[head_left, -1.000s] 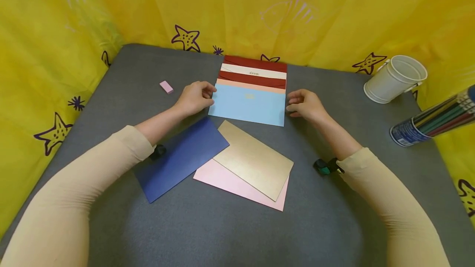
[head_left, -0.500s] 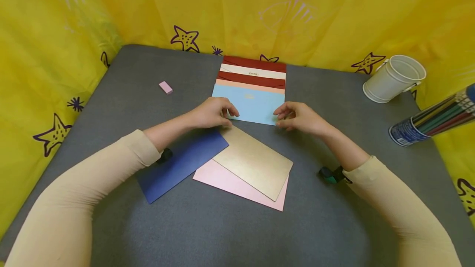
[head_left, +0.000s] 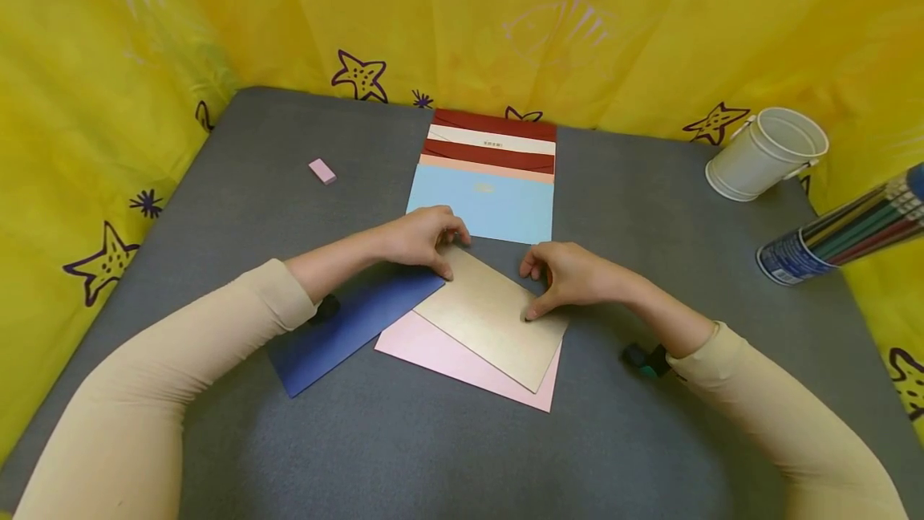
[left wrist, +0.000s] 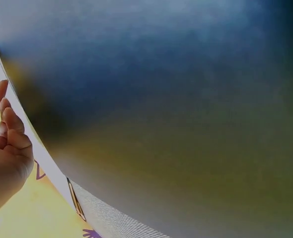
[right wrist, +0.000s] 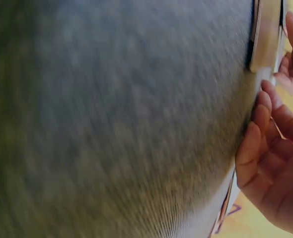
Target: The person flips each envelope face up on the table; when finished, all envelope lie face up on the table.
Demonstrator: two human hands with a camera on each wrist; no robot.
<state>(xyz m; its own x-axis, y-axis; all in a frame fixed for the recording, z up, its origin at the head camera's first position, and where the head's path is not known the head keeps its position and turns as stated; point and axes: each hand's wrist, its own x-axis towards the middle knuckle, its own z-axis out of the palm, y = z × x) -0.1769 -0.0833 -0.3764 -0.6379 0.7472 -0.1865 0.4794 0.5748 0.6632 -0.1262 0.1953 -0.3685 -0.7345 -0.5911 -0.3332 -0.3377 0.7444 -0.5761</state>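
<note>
In the head view a gold envelope (head_left: 480,311) lies askew over a pink envelope (head_left: 462,363), with a dark blue envelope (head_left: 354,331) at its left. My left hand (head_left: 420,239) is at the gold envelope's upper left corner, thumb near its edge and fingers loosely bent. Over its right end is my right hand (head_left: 577,275), thumb above the gold surface and fingers bent beyond the far edge. The wrist views show loosely curved fingers on the left hand (left wrist: 10,158) and right hand (right wrist: 280,168). Behind them, a light blue envelope (head_left: 498,207) fronts an overlapping stack.
Above the light blue envelope, red (head_left: 498,157), white (head_left: 520,141) and peach (head_left: 530,174) strips of the stack show. A pink eraser (head_left: 322,172) lies at left. At right stand a white bucket (head_left: 751,163) and a can (head_left: 794,257) of pencils. Yellow cloth (head_left: 462,22) borders the table.
Both hands have left the sides of the light blue envelope and come towards the body, inward to the gold envelope. The envelopes stay where they were.
</note>
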